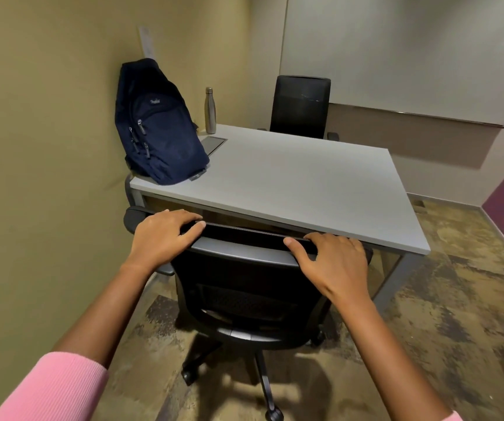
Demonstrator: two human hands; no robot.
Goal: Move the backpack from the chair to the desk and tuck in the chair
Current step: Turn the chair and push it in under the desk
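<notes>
A navy blue backpack [159, 123] stands upright on the grey desk [290, 183] at its near left corner, leaning against the wall. A black office chair [244, 284] on castors faces the desk's near edge, its seat under the desktop and its backrest top close to the edge. My left hand [162, 235] grips the left end of the backrest's top rail. My right hand [332, 262] grips the right end of the same rail, fingers curled over it.
A steel bottle [210, 110] stands on the desk at the back left, beside a recessed grey panel [212, 144]. A second black chair [299, 107] sits at the desk's far side. The wall runs along the left; patterned carpet [442, 329] lies to the right.
</notes>
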